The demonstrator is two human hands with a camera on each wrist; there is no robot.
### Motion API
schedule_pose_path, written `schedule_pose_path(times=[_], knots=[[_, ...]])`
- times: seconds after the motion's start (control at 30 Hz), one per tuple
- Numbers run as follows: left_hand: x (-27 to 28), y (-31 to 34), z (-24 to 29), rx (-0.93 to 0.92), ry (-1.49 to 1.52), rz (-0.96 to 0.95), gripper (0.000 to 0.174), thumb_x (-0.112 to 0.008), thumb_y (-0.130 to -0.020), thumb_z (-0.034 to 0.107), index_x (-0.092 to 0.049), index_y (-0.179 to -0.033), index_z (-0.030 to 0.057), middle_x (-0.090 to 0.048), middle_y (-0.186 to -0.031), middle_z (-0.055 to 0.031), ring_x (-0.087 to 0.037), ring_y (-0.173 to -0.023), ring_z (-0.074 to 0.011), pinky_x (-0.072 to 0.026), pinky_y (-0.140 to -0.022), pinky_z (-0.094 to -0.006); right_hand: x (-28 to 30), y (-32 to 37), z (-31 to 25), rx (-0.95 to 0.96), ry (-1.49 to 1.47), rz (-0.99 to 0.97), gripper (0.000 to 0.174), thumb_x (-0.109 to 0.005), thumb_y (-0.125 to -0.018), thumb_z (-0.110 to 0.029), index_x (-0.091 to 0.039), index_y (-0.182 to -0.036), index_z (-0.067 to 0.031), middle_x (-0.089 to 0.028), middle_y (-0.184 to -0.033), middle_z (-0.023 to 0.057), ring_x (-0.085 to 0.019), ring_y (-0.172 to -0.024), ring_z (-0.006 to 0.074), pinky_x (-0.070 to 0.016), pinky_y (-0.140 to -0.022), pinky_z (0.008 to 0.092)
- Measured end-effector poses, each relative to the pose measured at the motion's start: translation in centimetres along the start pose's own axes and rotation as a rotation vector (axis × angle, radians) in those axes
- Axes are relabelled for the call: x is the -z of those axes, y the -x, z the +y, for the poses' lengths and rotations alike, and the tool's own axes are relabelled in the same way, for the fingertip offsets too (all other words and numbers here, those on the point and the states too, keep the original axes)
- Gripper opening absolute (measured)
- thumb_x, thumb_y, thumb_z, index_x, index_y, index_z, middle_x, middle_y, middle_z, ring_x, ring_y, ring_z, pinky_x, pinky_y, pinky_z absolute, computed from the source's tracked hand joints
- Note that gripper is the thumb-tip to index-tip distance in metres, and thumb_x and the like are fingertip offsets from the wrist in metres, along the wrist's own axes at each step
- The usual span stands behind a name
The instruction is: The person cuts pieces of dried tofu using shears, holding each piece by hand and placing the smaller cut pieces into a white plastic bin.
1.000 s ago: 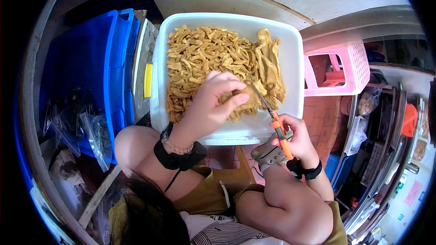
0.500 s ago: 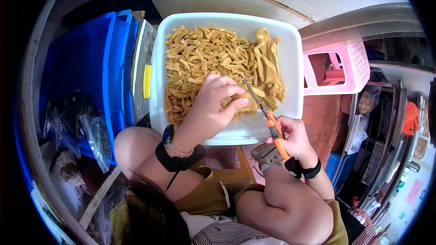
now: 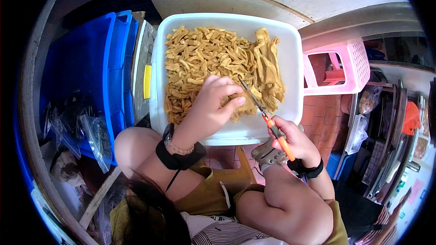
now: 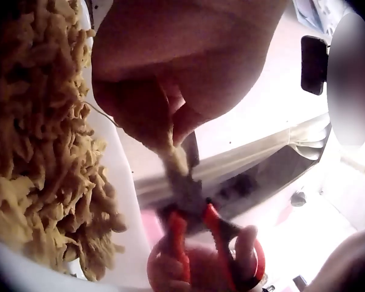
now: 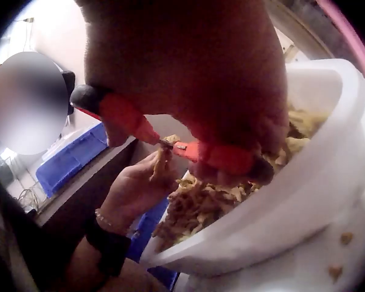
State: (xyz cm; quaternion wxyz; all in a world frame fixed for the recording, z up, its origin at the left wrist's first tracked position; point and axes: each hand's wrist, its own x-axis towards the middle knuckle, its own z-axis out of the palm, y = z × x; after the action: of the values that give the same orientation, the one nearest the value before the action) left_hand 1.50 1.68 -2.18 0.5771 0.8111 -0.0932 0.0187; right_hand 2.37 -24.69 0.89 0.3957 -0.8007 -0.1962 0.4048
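Observation:
My left hand (image 3: pixel 211 102) pinches a tan, wrinkled strip of food (image 4: pixel 177 159) between thumb and fingers, low over the near part of a white tub (image 3: pixel 297 59). My right hand (image 3: pixel 297 141) grips scissors (image 3: pixel 278 137) with orange-red and black handles, just right of the left hand. In both wrist views the handles stand apart, and the blades reach the strip. Many cut tan pieces (image 3: pixel 204 50) fill the tub's left and middle. Longer uncut pieces (image 3: pixel 269 66) lie along its right side.
Stacked blue crates (image 3: pixel 111 63) stand left of the tub, with plastic bags (image 3: pixel 93 136) in front. A pink stool (image 3: pixel 356 68) is at the right, by metal shelving. The person's knees are close below the tub; another person's striped sleeve (image 3: pixel 386 231) shows at lower right.
The scissor handles spread, then look narrower in the head view, and the blade tips moved slightly left. The left hand stayed nearly in place. Another person came into view at lower right.

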Motion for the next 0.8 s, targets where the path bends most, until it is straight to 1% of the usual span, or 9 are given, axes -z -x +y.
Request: schedule_pose_path(times=[0.03,0.1,0.3,0.4,0.53,0.57,0.63,0.7,0.8], knots=[[0.0,0.0,-0.1,-0.017,-0.009,-0.050,0.015,-0.065,-0.082,0.013,-0.062,-0.090,-0.0003,-0.059,-0.087,-0.0108,-0.049,-0.087,-0.0268,-0.0389,-0.080,-0.0353,-0.1,0.0,0.0,0.000,0.000,0.000,0.066,-0.063,-0.076,-0.065,-0.048,-0.091,-0.0031,-0.047,-0.073,0.0031,-0.045,-0.067,0.0155,-0.0380,-0.062,0.0281],[-0.1,0.0,-0.1,-0.023,-0.005,-0.052,0.016,-0.065,-0.082,0.013,-0.062,-0.090,-0.0005,-0.059,-0.086,-0.0108,-0.049,-0.085,-0.0270,-0.0389,-0.079,-0.0355,-0.3,-0.2,0.1,0.066,-0.020,0.056,0.046,-0.075,-0.074,-0.037,-0.054,-0.094,-0.0015,-0.049,-0.068,0.0113,-0.049,-0.060,0.0248,-0.0399,-0.058,0.0340],[-0.1,0.0,-0.1,-0.015,0.013,-0.071,0.016,-0.064,-0.083,0.014,-0.063,-0.091,-0.0006,-0.059,-0.087,-0.0111,-0.048,-0.086,-0.0280,-0.0389,-0.080,-0.0362,-0.9,-0.1,0.6,0.009,-0.029,0.107,0.041,-0.078,-0.072,-0.032,-0.054,-0.086,-0.0017,-0.047,-0.062,0.0075,-0.044,-0.056,0.0173,-0.0380,-0.053,0.0314],[0.1,0.0,-0.1,-0.001,0.025,-0.035,0.016,-0.063,-0.083,0.013,-0.063,-0.091,-0.0007,-0.059,-0.088,-0.0112,-0.049,-0.087,-0.0269,-0.0392,-0.082,-0.0355,-1.4,0.1,0.4,-0.102,-0.194,0.162,0.039,-0.079,-0.071,-0.029,-0.053,-0.083,-0.0024,-0.045,-0.059,0.0049,-0.041,-0.054,0.0138,-0.0365,-0.051,0.0297],[0.5,-0.2,-0.2,0.058,-0.033,0.059,0.017,-0.063,-0.086,0.014,-0.062,-0.092,-0.0015,-0.060,-0.089,-0.0088,-0.053,-0.090,-0.0215,-0.0403,-0.084,-0.0326,-0.8,0.2,1.2,-0.072,-0.162,0.176,0.041,-0.079,-0.071,-0.033,-0.054,-0.084,-0.0026,-0.044,-0.058,0.0036,-0.041,-0.053,0.0125,-0.0365,-0.051,0.0288],[0.5,-0.3,-0.3,0.058,-0.033,0.060,0.017,-0.063,-0.086,0.014,-0.062,-0.092,-0.0015,-0.060,-0.089,-0.0088,-0.053,-0.090,-0.0215,-0.0403,-0.084,-0.0326,-0.7,0.2,1.2,-0.002,-0.103,0.189,0.044,-0.079,-0.070,-0.036,-0.055,-0.086,-0.0026,-0.045,-0.058,0.0047,-0.042,-0.053,0.0139,-0.0371,-0.052,0.0290],[0.4,-0.4,-0.6,0.139,0.114,0.267,0.021,-0.062,-0.086,0.017,-0.062,-0.093,-0.0022,-0.060,-0.090,-0.0120,-0.052,-0.090,-0.0251,-0.0397,-0.084,-0.0350,-0.6,0.2,0.8,0.068,-0.043,0.199,0.046,-0.079,-0.069,-0.038,-0.056,-0.087,-0.0026,-0.045,-0.059,0.0059,-0.044,-0.054,0.0152,-0.0377,-0.052,0.0293],[0.5,-0.7,-1.0,0.207,0.184,0.267,0.021,-0.062,-0.086,0.018,-0.062,-0.093,-0.0023,-0.060,-0.089,-0.0118,-0.052,-0.089,-0.0251,-0.0398,-0.084,-0.0353,-0.5,0.2,0.0,0.082,0.175,0.219,0.051,-0.078,-0.068,-0.043,-0.056,-0.091,-0.0029,-0.048,-0.060,0.0100,-0.048,-0.053,0.0227,-0.0394,-0.053,0.0318],[0.9,-0.6,-0.9,0.262,0.190,0.207,0.020,-0.063,-0.086,0.017,-0.060,-0.092,-0.0021,-0.059,-0.088,-0.0086,-0.053,-0.091,-0.0212,-0.0405,-0.084,-0.0327,-0.6,0.2,-0.4,-0.010,0.206,0.193,0.056,-0.079,-0.064,-0.045,-0.054,-0.088,-0.0017,-0.049,-0.065,0.0094,-0.049,-0.059,0.0233,-0.0415,-0.058,0.0317]])
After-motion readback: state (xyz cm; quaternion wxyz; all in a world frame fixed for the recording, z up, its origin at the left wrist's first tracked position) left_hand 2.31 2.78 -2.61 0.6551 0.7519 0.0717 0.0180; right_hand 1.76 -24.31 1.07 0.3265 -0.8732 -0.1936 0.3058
